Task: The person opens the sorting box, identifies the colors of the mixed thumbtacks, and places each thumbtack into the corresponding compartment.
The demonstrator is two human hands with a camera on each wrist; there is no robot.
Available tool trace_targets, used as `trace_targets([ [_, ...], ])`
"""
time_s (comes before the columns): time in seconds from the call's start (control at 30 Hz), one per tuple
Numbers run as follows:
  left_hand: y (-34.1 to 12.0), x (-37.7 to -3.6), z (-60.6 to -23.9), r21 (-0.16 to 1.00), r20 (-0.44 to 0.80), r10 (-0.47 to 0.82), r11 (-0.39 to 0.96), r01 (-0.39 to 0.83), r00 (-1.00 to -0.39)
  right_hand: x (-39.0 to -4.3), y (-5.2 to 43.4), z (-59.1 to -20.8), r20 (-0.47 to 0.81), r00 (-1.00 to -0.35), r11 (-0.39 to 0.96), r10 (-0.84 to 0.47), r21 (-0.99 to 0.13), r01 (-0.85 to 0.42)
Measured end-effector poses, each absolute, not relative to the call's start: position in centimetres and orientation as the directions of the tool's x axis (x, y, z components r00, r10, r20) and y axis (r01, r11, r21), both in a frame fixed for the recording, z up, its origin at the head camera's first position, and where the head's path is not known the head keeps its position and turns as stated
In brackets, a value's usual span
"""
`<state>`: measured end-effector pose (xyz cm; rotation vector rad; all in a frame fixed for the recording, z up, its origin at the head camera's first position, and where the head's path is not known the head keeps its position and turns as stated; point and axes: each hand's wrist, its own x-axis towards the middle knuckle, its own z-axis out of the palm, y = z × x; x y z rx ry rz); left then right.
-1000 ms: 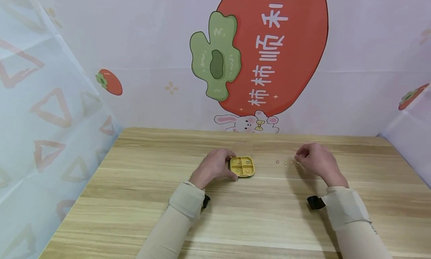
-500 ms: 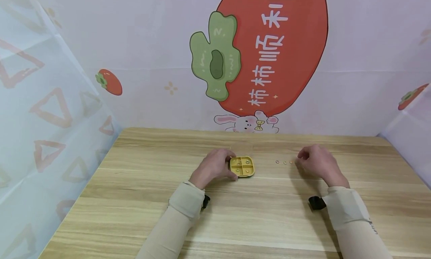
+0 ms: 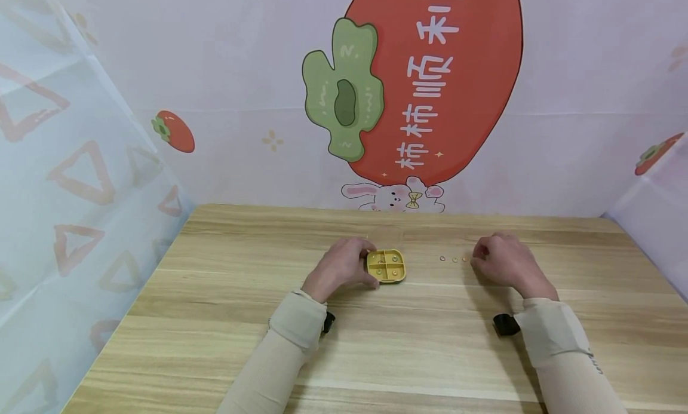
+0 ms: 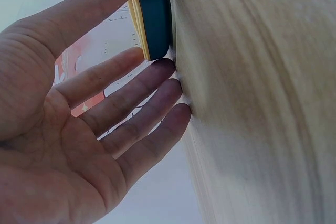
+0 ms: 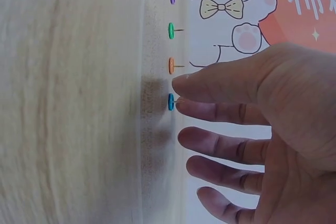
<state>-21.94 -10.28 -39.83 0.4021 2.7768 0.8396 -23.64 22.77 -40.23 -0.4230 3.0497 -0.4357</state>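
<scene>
Right wrist view: our right hand (image 5: 273,129) pinches the blue pin (image 5: 171,102) with thumb and finger. We should lift it straight up. Our left hand (image 3: 340,267) grips the yellow box (image 3: 386,266) on the bench (image 3: 215,318).

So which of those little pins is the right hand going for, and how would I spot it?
Look at the wooden table, then the row of four thumbtacks standing on their heads, to the right of the yellow tray. The blue thumbtack is at the row's end nearest the right hand, between its thumb and forefinger. The others are orange, green and purple.
</scene>
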Motion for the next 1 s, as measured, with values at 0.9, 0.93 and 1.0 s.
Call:
trace_targets([
  [0.9, -10.25, -21.82, -39.69, 0.566, -0.131, 0.314, 0.802, 0.188, -0.94, -23.55, 22.83, -40.54, 0.016, -0.962, 0.921, -0.274, -0.284, -0.267],
  [0.93, -10.25, -21.81, -39.7, 0.568, -0.132, 0.313, 0.802, 0.188, -0.94, -23.53, 22.83, -40.53, 0.014, -0.962, 0.922, -0.271, -0.284, -0.264],
  [1.0, -10.25, -21.78, -39.69, 0.571, -0.133, 0.312, 0.8, 0.185, -0.941, -23.5, 22.83, -40.52, 0.013, -0.964, 0.922, -0.267, -0.286, -0.26],
])
